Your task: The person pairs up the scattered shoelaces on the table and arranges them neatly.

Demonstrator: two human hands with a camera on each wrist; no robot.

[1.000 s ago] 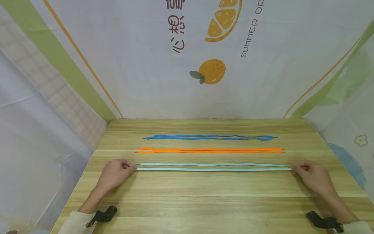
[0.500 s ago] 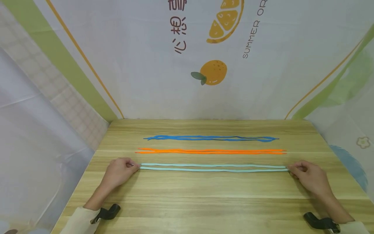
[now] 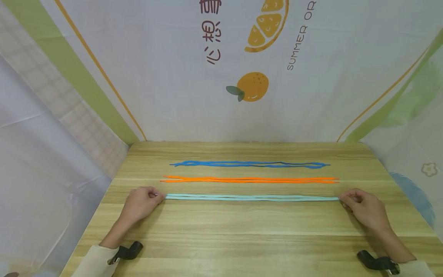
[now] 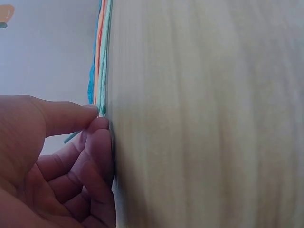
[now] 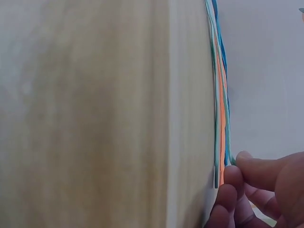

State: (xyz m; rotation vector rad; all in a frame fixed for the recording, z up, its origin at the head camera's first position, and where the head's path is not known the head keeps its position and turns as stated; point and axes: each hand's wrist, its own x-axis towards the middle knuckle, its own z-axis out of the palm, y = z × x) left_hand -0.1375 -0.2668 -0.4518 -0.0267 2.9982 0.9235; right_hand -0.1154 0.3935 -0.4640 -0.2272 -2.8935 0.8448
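Note:
Two pale mint-green shoelaces (image 3: 242,197) stretch side by side across the wooden table. At their left ends, the left hand (image 3: 142,202) pinches between thumb and index finger; a short green tip pokes out behind the fingers in the left wrist view. My right hand (image 3: 367,207) pinches at the right ends. In the right wrist view one green strand (image 5: 227,114) runs up into that pinch, while the other strand (image 5: 216,156) ends beside the fingers. Beyond them lie a pair of orange shoelaces (image 3: 249,179) and, farther back, blue shoelaces (image 3: 238,164), untouched by either hand.
The wooden table (image 3: 221,238) reaches back to a white printed curtain (image 3: 180,104). More cloth hangs along the left and right sides. A black wrist mount (image 3: 129,252) sits on the left forearm, another mount (image 3: 375,262) on the right.
Both hands have shifted slightly inward. The two green strands, apart before, now lie closer together, nearly touching at the right end. Orange and blue laces stay put.

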